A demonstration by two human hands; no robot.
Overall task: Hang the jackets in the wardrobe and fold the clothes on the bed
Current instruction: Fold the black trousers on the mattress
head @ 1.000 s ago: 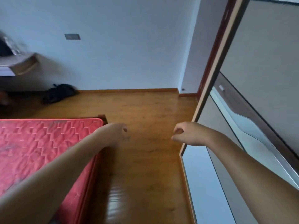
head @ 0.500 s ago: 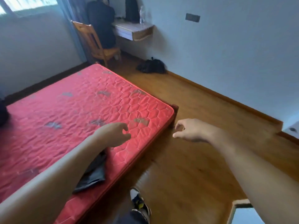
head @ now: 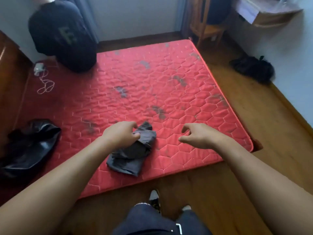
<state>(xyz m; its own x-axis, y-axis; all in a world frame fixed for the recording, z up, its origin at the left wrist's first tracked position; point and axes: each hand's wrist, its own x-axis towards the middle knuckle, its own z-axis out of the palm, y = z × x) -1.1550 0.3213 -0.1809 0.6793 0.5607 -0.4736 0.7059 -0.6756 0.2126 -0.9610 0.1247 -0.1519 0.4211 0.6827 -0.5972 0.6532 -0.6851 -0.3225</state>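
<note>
Curls the fingers (head: 130,124) of the left hand (head: 120,134) over the far end of a cloth (head: 133,155), thumb tip set against a fold; cannot tell whether pinching it or only touching. Holds the right hand (head: 199,136) to the right of that, apart from the cloth, its fingers (head: 186,128) loosely bent and spread, thumb away from them, gripping nothing, above the mattress (head: 169,92).

Looks dark grey and crumpled, bunched in folds under the left fingers and flatter and squarer at the end nearer the body. Lies on the near part of the mattress, running from the left fingertips back under the left wrist, close to the near edge.

Spreads red beyond both hands, quilted in hexagons, with dark blotches.

Well left of the left fingers, finds a shiny black jacket (head: 28,146) heaped at the mattress's left side. Far beyond those fingers, takes in a person (head: 62,34) in a dark top and a white cable (head: 44,82). Far beyond the right fingers, shows a wooden chair (head: 205,26), a shelf (head: 271,14) and a black bag (head: 252,68) on the wood floor (head: 254,150). Nearer than both hands, shows a shoe (head: 154,197) on that floor.
</note>
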